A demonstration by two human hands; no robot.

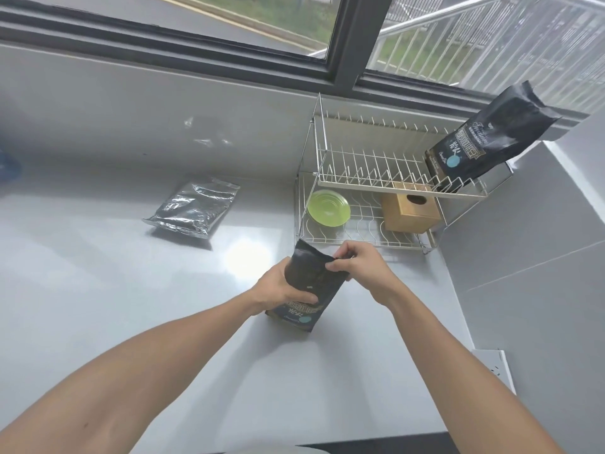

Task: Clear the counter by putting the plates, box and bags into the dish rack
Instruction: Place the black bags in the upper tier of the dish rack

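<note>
A black bag (pixel 322 283) stands on the grey counter (pixel 131 290) in front of the dish rack (pixel 366 183). My left hand (pixel 278 288) wraps its left side, and my right hand (pixel 360 263) pinches its top right corner. A second black bag (pixel 487 139) leans at the right end of the rack's upper shelf. On the lower shelf sit a green plate (pixel 328 208) and a wooden box (pixel 411 208). A silver foil bag (pixel 194 208) lies flat on the counter to the left of the rack.
A dark-framed window (pixel 347 37) runs along the back wall. A grey tiled wall (pixel 523 257) closes the right side behind the rack. A white socket (pixel 494 371) sits at the counter's right edge. Something blue (pixel 8 167) shows at the far left edge.
</note>
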